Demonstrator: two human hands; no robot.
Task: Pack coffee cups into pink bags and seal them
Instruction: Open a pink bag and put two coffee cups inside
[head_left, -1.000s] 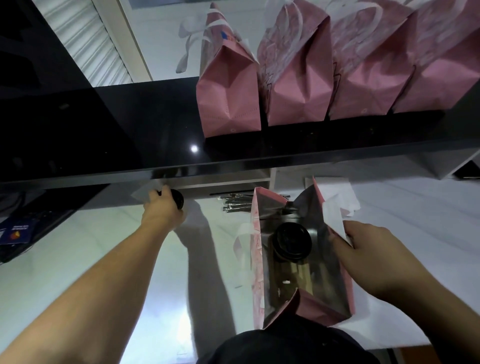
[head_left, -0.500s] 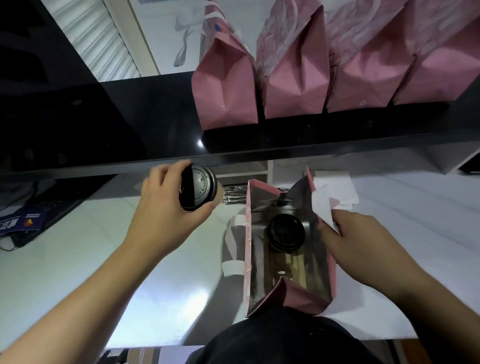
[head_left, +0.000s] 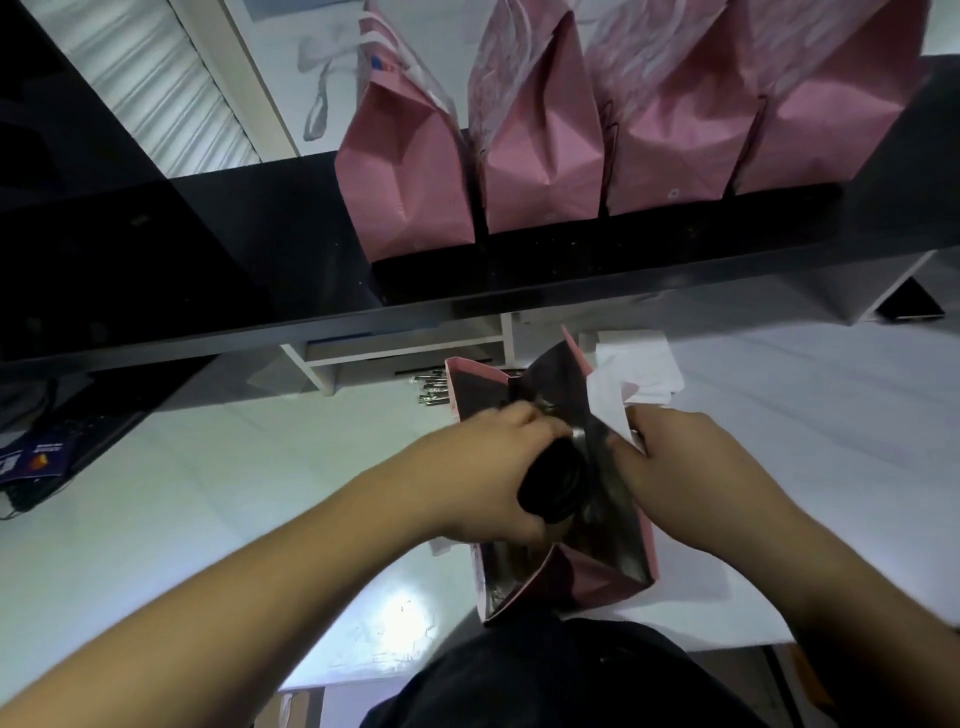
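An open pink bag (head_left: 592, 582) with a silver lining stands on the white counter (head_left: 208, 493) in front of me. My left hand (head_left: 483, 478) grips a coffee cup with a black lid (head_left: 556, 488) and holds it over the bag's mouth, the lid facing me. My right hand (head_left: 691, 478) pinches the bag's right rim and keeps it spread. The cup that stood inside the bag earlier is hidden behind my left hand and the held cup.
Several closed pink bags (head_left: 540, 145) stand in a row on the black shelf (head_left: 571, 260) above the counter. Metal clips (head_left: 434, 387) lie behind the open bag. White paper (head_left: 644, 374) lies at its right. A dark device with cables (head_left: 52, 447) sits far left.
My left hand picked up a cup from the back of the counter, carried it right and brought it over the open bag. My right hand kept hold of the bag's rim.
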